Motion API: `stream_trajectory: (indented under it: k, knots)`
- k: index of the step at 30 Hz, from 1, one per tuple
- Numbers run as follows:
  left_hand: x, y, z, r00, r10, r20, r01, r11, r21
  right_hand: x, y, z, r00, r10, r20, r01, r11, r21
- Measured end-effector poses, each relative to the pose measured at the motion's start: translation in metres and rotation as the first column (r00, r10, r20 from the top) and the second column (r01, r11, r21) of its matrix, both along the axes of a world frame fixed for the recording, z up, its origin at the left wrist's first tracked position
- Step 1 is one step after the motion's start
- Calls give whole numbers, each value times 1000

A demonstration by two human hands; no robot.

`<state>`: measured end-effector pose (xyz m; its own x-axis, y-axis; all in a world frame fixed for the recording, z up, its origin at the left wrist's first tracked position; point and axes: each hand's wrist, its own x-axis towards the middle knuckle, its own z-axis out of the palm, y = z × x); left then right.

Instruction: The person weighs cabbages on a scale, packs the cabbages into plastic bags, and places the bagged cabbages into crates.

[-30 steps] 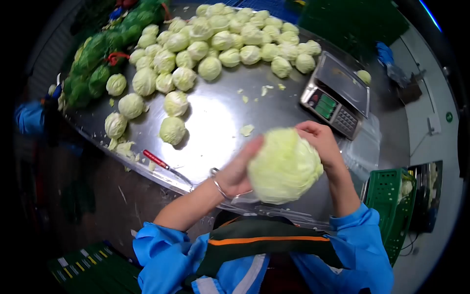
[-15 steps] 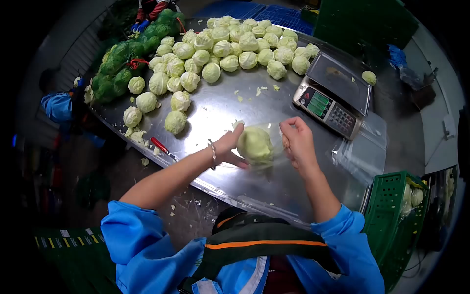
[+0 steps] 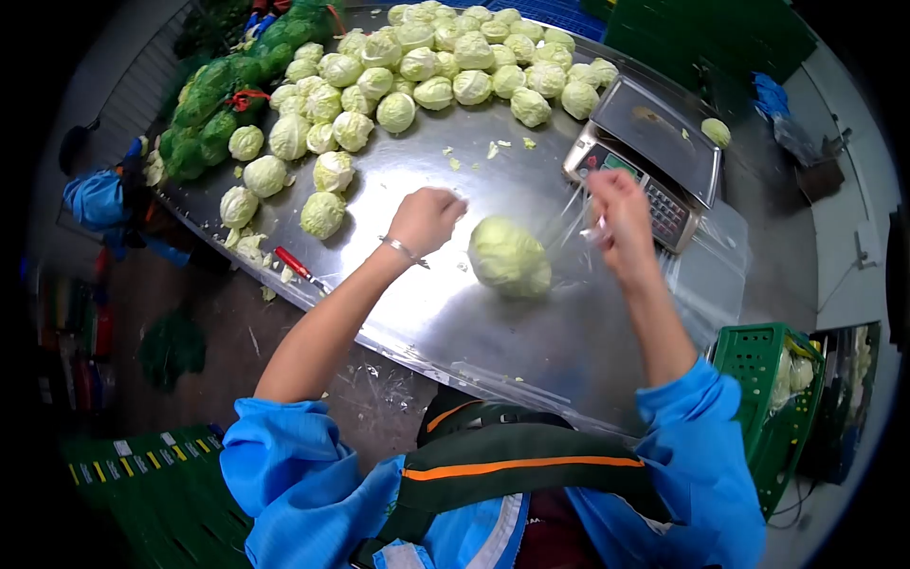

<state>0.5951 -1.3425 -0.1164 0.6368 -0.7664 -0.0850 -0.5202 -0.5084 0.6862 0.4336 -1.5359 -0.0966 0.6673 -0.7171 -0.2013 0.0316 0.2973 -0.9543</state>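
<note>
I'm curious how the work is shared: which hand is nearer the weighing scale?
The right hand; it overlaps the scale's near edge in view, holding clear plastic. The left hand is farther, beyond the cabbage.

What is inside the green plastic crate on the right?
Pale green cabbages show near the top of the green plastic crate; whatever lies beneath them is hidden.

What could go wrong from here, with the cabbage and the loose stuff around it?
- Clear film runs from the cabbage to the right hand, with the left hand off it: film might slip or tear.
- Right hand overlaps the scale in view, height unclear: a swing may bump it.
- Red-handled tool lies near the table edge, by the left forearm: might get knocked off.
</note>
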Motion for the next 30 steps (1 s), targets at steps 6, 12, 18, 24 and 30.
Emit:
stream_trajectory:
  k: [6, 12, 18, 24, 30]
  knots:
    - [13, -55, 8, 975, 54, 215, 26, 934, -355, -1, -54, -24, 992, -106, 65, 124, 813, -569]
    - [-10, -34, -30, 974, 167, 150, -126, 959, -253, -27, -22, -60, 968, -251, -34, 146, 662, -735]
    - [-65, 2, -95, 979, 186, 83, -167, 966, -200, -88, 30, -133, 940, -283, -189, 41, 646, -763]
    - [-92, 40, -102, 966, 229, -117, -227, 973, 27, -132, 62, -155, 858, -331, -392, 65, 828, -557]
    - [-79, 59, -95, 811, 218, -543, -134, 973, 190, -92, 120, -97, 977, 183, -109, -168, 348, -922]
